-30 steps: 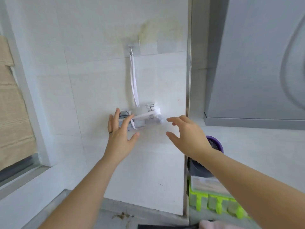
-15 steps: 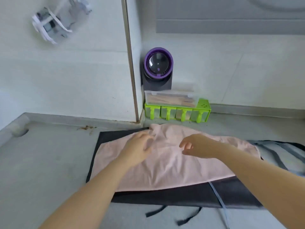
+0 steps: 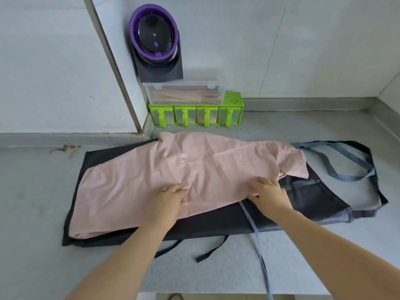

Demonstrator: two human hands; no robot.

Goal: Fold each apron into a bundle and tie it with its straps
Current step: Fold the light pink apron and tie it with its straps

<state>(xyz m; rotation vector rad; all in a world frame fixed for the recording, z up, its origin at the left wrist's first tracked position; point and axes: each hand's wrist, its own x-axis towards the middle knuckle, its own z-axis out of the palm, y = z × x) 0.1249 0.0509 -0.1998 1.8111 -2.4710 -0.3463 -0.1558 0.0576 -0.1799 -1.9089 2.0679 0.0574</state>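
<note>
A pink apron [image 3: 173, 167] lies spread over a dark apron [image 3: 303, 204] on the grey counter [image 3: 32, 191]. My left hand [image 3: 167, 199] rests on the pink cloth near its front edge, fingers lying on puckered fabric. Further right, my right hand [image 3: 269, 194] pinches the pink apron's near edge, fingers on top and thumb below. A blue-grey strap [image 3: 257, 241] runs from under that hand toward me and off the counter. Two dark strap ends [image 3: 207, 252] trail from the dark apron's front edge. A blue-grey neck loop [image 3: 337, 169] lies at the right.
Against the back wall stands a green compartment rack [image 3: 194, 115] with a clear lidded box [image 3: 184, 92] on top, and a purple-and-black device [image 3: 154, 40] behind it. A wall corner [image 3: 114, 68] juts out at the left. The counter's front edge [image 3: 216, 293] is close to me.
The view dropped from the wall hook and its hanging bundle to the counter. Both hands came down onto the pink apron and moved nearer, to its front edge.
</note>
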